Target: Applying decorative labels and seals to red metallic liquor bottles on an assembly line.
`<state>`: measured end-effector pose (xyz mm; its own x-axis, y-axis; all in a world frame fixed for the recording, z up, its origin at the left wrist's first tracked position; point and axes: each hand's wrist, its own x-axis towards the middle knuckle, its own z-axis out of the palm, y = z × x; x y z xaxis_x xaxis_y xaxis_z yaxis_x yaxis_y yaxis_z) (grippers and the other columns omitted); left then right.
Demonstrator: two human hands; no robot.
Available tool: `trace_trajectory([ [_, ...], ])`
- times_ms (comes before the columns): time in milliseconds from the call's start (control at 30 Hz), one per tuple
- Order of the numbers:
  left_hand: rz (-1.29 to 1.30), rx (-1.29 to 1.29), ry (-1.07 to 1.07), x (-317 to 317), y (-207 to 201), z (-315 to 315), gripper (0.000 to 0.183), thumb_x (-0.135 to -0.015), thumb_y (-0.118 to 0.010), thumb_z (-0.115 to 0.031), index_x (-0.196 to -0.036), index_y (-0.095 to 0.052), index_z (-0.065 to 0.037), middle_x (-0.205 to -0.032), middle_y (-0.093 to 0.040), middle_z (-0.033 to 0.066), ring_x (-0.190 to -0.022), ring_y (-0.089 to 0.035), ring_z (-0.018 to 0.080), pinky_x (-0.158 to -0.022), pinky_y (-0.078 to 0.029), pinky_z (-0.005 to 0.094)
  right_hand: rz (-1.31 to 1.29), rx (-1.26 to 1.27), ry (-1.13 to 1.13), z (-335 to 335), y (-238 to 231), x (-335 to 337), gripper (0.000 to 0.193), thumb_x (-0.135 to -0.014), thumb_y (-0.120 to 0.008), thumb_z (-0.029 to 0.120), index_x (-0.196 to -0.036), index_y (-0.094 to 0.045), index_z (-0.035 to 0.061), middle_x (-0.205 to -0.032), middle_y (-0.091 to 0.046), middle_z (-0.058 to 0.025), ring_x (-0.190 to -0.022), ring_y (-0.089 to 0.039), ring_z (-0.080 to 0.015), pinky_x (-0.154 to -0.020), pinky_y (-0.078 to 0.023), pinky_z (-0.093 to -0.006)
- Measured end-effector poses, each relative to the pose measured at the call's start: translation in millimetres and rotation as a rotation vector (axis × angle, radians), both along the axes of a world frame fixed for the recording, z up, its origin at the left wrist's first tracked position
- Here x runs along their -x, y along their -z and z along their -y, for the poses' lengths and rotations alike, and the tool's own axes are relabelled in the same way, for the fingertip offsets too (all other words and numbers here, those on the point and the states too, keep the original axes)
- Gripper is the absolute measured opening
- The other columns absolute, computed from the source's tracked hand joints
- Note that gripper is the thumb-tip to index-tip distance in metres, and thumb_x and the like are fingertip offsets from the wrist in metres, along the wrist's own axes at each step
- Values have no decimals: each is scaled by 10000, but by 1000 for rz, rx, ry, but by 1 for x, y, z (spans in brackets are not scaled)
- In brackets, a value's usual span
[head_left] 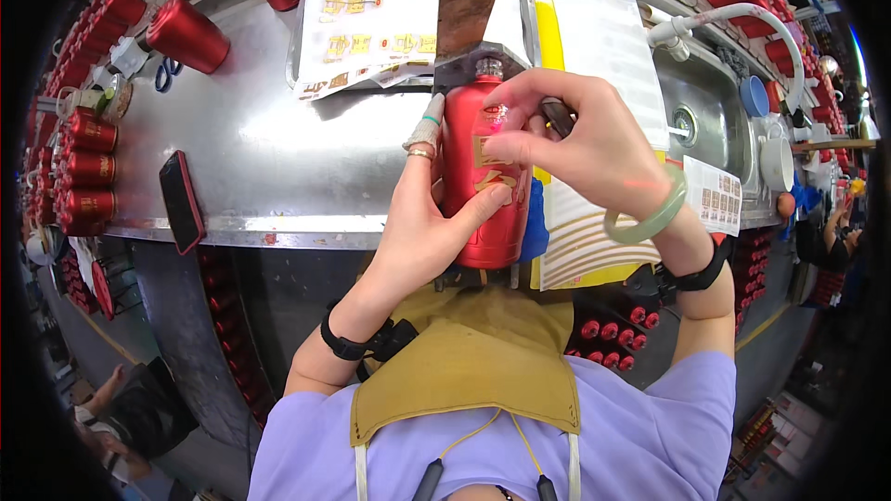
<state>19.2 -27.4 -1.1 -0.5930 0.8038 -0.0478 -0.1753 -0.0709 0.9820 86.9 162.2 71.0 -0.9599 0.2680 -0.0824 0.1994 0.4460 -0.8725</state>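
Note:
A red bottle (483, 232) with a bare clear threaded neck and gold characters lies on its side, its neck pointing away from me, at the bench's front edge. My left hand (422, 209) grips it from the left, thumb across its front; a white finger cover with a green band wraps one finger. Over the bottle's right side, my right hand (580, 130) bends with thumb and forefinger at the gold characters. A small black object (558, 117) is tucked in its other fingers; its kind is unclear. Blue cloth (535, 223) lies against the bottle's lower right.
Sheets of gold stickers (371, 9) lie on a tray beyond the bottle. White-and-yellow sheets (594, 65) sit to the right, beside a sink (710, 102) with a white faucet (733, 14). A phone (182, 202), scissors (168, 74) and several red bottles (188, 35) stand or lie leftward.

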Motion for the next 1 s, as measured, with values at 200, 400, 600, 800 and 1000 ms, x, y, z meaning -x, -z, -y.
trace_trajectory([
  [200, 17, -16, -47, -2, 0, 0, 945, -936, -773, -108, -1618, -141, 64, -1537, -429, 204, -1413, -478, 258, -1172, -414, 414, -90, 50, 133, 14, 13, -4, 208, -861, -771, 47, -1061, -738, 2, -821, -729, -53, -711, -630, -101, -679, -526, -265],
  [400, -7, -9, -33, -1, 2, 0, 954, -933, -783, -114, -1621, -145, 57, -1545, -414, 198, -1410, -483, 259, -1173, -419, 415, -126, 103, 170, 16, 15, -6, 246, -874, -753, 23, -1118, -726, 9, -819, -713, -35, -716, -614, -90, -675, -514, -256],
  [600, 30, -18, -47, -3, -1, 0, 950, -935, -782, -114, -1621, -146, 53, -1552, -402, 199, -1418, -474, 262, -1174, -418, 417, -191, 57, 199, 16, 22, -6, 270, -882, -745, 18, -1150, -716, 22, -818, -690, -16, -713, -589, -74, -651, -484, -245],
  [800, 12, -12, -35, -1, 0, 0, 955, -939, -782, -118, -1626, -140, 46, -1560, -395, 197, -1418, -474, 260, -1169, -424, 409, -213, 77, 239, 18, 26, -5, 257, -889, -740, 20, -1145, -715, 31, -813, -678, -4, -703, -558, -61, -637, -457, -233],
  [1000, 3, -4, -37, -1, 0, 1, 964, -946, -778, -130, -1635, -125, 36, -1565, -394, 195, -1421, -472, 266, -1167, -428, 413, -139, 90, 213, 18, 23, -6, 269, -929, -728, 27, -1194, -689, 13, -896, -632, 16, -824, -547, -40, -745, -477, -203],
])
